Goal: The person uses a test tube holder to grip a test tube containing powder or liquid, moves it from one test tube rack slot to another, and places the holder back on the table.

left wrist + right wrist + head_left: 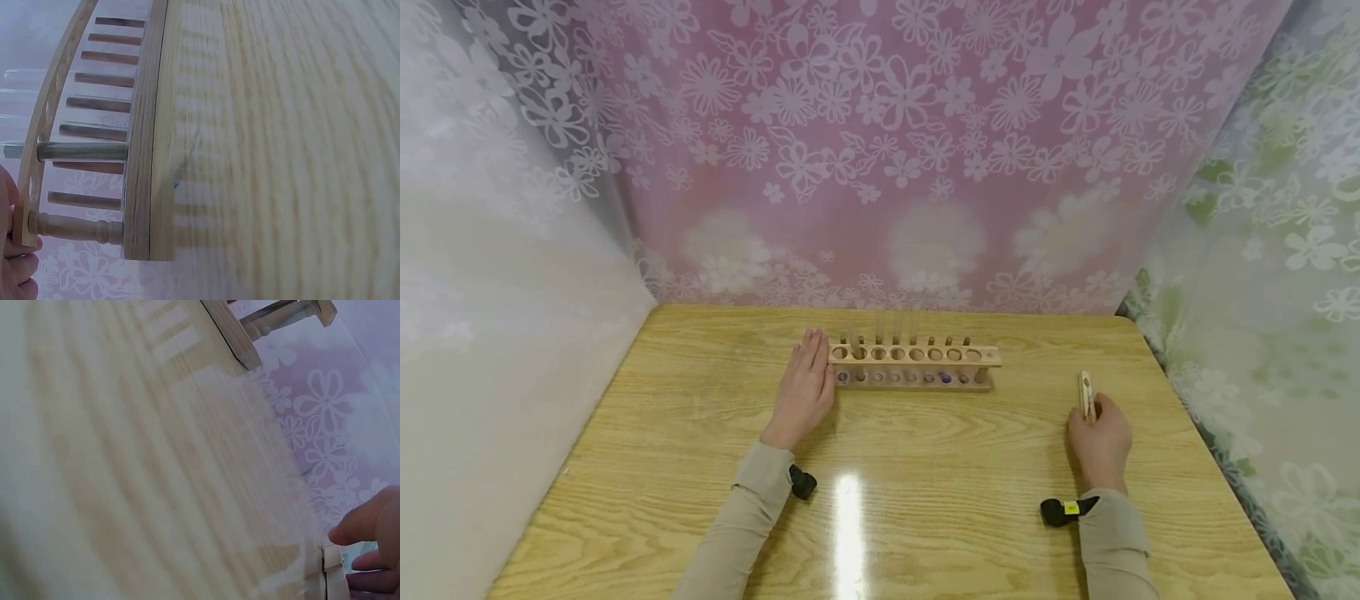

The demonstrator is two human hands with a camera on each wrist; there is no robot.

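Observation:
A wooden test tube rack (pixel 992 357) stands near the back of the table. Beside its left end lies my left hand (pixel 805 383), fingers straight and touching the end of the upper bar. In the left wrist view, fingers (pixel 22 269) show at that bar's end. Several clear test tubes (pixel 897 327) poke up from the rack's holes; one grey-looking tube (pixel 81 151) stands near the left end. Off to the right, my right hand (pixel 1102 442) pinches a small wooden clamp (pixel 1086 387) between thumb and fingers. The right wrist view shows only part of this clamp (pixel 335 575).
The wood-grain table (pixel 955 483) carries a bright light reflection. A pink flowered curtain (pixel 850 167) hangs behind it, with pale curtains at both sides. A row of drying pegs (pixel 106 101) runs along the rack's back.

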